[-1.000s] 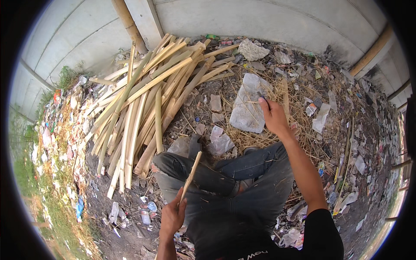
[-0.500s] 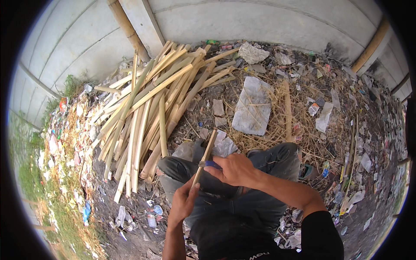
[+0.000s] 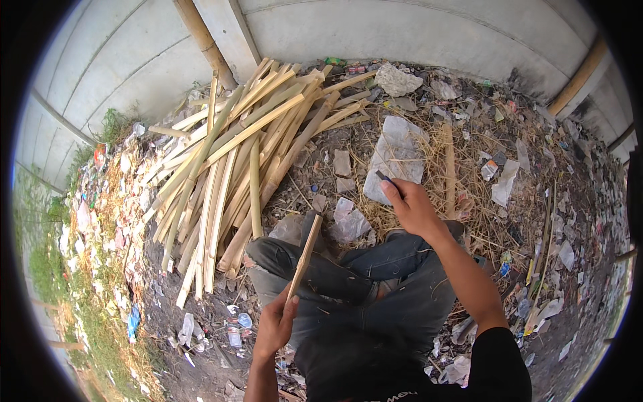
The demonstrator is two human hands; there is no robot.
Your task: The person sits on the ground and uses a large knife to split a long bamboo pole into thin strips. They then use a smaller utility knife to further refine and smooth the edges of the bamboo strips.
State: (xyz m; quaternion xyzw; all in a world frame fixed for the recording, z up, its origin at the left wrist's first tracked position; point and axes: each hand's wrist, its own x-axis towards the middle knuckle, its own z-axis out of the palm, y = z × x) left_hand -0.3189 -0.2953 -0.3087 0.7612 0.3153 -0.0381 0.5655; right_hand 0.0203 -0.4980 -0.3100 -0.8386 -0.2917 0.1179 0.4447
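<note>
My left hand [image 3: 276, 324] is closed round the lower end of a short split bamboo strip [image 3: 305, 253], which slants up and away over my crossed legs. Out ahead of my right knee, my right hand [image 3: 413, 206] grips a knife [image 3: 384, 177]; its dark blade end points up and left, and most of the handle is hidden in the fingers. The knife and the strip are well apart. Beyond the right hand lies a pale stone slab [image 3: 396, 153] with straw on it.
A large heap of bamboo strips [image 3: 228, 157] lies at the far left, against a grey panel wall [image 3: 415, 33]. Litter and dry straw [image 3: 462, 167] cover much of the ground. A rough whitish rock [image 3: 398, 80] sits near the wall; a plastic bottle [image 3: 234, 336] lies at my left.
My right hand has moved the knife off the bamboo strip, forward and to the right. The left hand and the strip have dropped slightly down and left.
</note>
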